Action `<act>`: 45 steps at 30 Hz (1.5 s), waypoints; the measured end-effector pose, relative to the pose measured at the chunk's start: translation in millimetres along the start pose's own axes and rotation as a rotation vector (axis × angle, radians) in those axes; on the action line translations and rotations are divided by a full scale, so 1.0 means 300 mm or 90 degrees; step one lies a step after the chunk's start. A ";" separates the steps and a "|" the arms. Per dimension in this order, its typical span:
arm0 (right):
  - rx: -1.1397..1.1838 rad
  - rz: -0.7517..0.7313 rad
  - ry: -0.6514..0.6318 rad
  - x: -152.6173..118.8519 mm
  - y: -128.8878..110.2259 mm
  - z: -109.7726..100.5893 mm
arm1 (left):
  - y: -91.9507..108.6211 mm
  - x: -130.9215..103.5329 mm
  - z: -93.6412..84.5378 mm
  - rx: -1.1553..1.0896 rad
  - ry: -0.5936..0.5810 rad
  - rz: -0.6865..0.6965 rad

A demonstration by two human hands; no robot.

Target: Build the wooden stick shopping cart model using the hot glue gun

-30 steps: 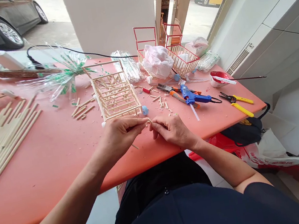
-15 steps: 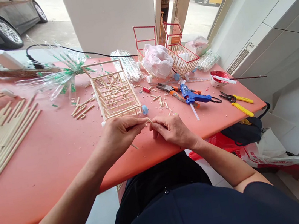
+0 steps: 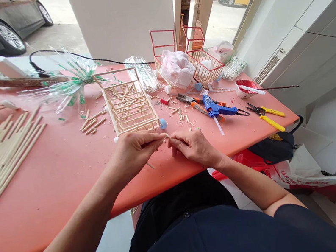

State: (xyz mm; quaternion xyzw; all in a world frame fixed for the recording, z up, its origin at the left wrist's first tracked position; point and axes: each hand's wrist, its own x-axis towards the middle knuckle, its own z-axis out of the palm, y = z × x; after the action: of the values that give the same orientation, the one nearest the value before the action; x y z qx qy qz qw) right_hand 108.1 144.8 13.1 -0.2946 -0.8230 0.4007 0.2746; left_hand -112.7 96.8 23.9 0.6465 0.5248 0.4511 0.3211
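My left hand (image 3: 133,149) is closed in a pinch, thumb against fingers, near the table's front edge. Facing it, my right hand (image 3: 192,145) pinches too, and the fingertips of both almost meet. Between them shows a small pale piece of wood (image 3: 166,136), mostly covered by the fingers. A thin wooden stick (image 3: 150,165) pokes out under my left hand; whether that hand holds it, I cannot tell. Just beyond my hands stands a small cart frame of wooden sticks (image 3: 131,106), with a blue bottle-cap wheel (image 3: 163,123) at its near right corner.
Long wooden sticks (image 3: 8,157) lie at left. Short cut sticks (image 3: 93,123) and crumbs are scattered mid-table. To the right are a blue glue gun (image 3: 221,108), pliers (image 3: 191,98), yellow-handled wire strippers (image 3: 266,116) and a red paint cup (image 3: 245,88). Red-trimmed carts (image 3: 206,66) stand behind.
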 end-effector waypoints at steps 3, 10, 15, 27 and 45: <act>-0.001 0.005 0.001 -0.001 0.000 0.000 | 0.005 0.000 -0.003 0.005 -0.002 -0.004; 0.009 0.001 0.011 0.007 -0.001 0.004 | 0.018 0.000 -0.016 -0.016 -0.009 -0.033; 0.012 0.020 0.002 0.009 -0.007 0.000 | 0.023 -0.004 -0.023 -0.027 0.004 -0.056; 0.002 -0.011 0.015 0.003 0.005 0.004 | 0.015 -0.003 -0.015 -0.015 -0.002 -0.037; -0.012 -0.005 -0.001 0.001 -0.001 -0.001 | 0.014 0.001 -0.012 -0.019 -0.018 -0.035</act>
State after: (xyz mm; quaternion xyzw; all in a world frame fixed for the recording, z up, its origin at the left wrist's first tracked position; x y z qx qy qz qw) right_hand 108.0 145.0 13.5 -0.2934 -0.8280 0.3921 0.2731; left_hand -114.2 95.8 29.1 0.6333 0.5313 0.4402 0.3505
